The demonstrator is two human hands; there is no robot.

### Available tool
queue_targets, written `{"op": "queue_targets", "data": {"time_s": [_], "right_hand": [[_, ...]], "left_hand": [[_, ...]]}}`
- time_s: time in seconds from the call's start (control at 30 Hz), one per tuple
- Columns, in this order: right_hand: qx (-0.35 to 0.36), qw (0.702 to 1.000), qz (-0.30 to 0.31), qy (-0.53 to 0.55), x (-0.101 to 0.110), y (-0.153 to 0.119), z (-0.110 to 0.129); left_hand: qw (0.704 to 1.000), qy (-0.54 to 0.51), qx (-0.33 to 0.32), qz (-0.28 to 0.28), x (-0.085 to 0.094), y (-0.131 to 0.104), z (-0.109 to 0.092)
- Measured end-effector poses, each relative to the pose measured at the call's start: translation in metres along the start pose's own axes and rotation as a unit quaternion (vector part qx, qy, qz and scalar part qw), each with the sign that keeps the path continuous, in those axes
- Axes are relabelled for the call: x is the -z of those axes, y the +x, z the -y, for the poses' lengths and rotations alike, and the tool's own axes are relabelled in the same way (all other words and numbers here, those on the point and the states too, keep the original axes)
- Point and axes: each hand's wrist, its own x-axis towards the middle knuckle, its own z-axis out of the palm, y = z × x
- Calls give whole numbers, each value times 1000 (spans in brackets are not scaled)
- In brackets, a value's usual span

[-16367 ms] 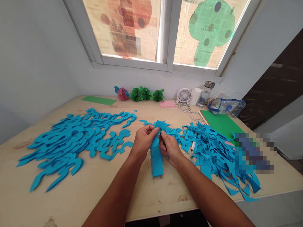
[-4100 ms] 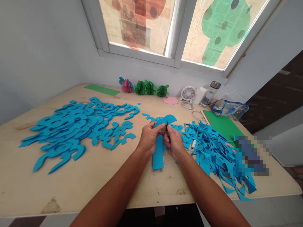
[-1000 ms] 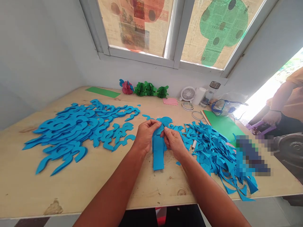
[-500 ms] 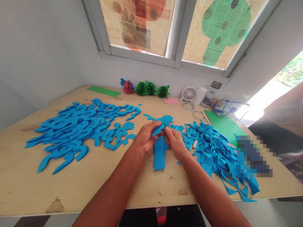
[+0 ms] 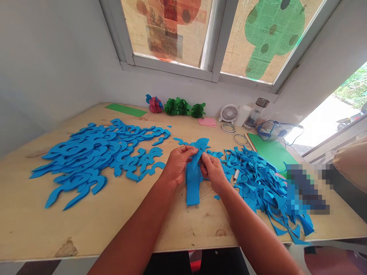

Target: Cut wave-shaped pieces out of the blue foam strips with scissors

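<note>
Between my two hands, above the middle of the table, is a blue paper cutout [image 5: 202, 143] with a curved edge at its top. My left hand [image 5: 180, 162] pinches its left side with thumb and fingers. On the other side, the thumb and fingers of my right hand [image 5: 212, 168] are closed on its lower right part. Under my hands lies a folded blue paper strip [image 5: 193, 191], its upper end covered by the cutout and my fingers. Whether a tool is hidden in my right hand does not show.
Wavy blue cutouts [image 5: 94, 151] are piled on the left. Blue paper scraps [image 5: 252, 175] heap on the right, with a marker [image 5: 236, 175] among them. Along the wall stand green paper ornaments [image 5: 177, 107], a small fan [image 5: 228, 113] and a glass bottle [image 5: 256, 113]. A person sits at far right.
The blue cutout has turned in my fingers and now points more downward over the strip. My hands stay in nearly the same place. The person at right has shifted farther right.
</note>
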Motion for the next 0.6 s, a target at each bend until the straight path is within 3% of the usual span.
{"op": "queue_targets", "data": {"time_s": [0.6], "right_hand": [[-38,999,25,9,1,0,5]], "left_hand": [[999,33,-23,-16,2,2,-2]]}}
